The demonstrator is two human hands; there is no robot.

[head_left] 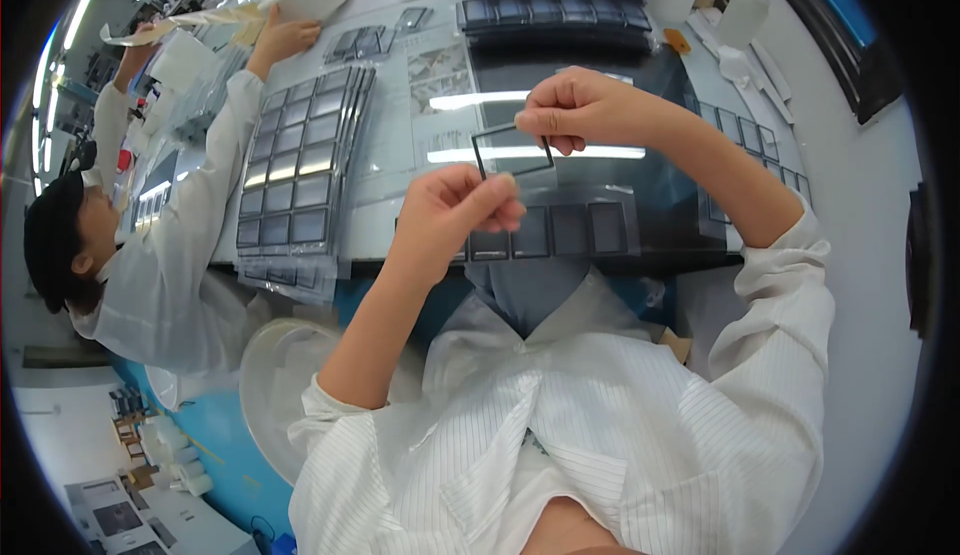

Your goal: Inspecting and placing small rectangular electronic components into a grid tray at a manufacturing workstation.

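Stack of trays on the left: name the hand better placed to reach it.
Left hand, probably: it is nearer the trays than the right hand, though both hold the black frame.

It appears to be a factory workroom: stacks of identical dark-framed panels (pixel 298 140) crowd the tabletop (pixel 393 145), a co-worker (pixel 170 300) in white clothing and a black cap (pixel 52 240) works alongside, and long tube lights (pixel 86 3) run overhead.
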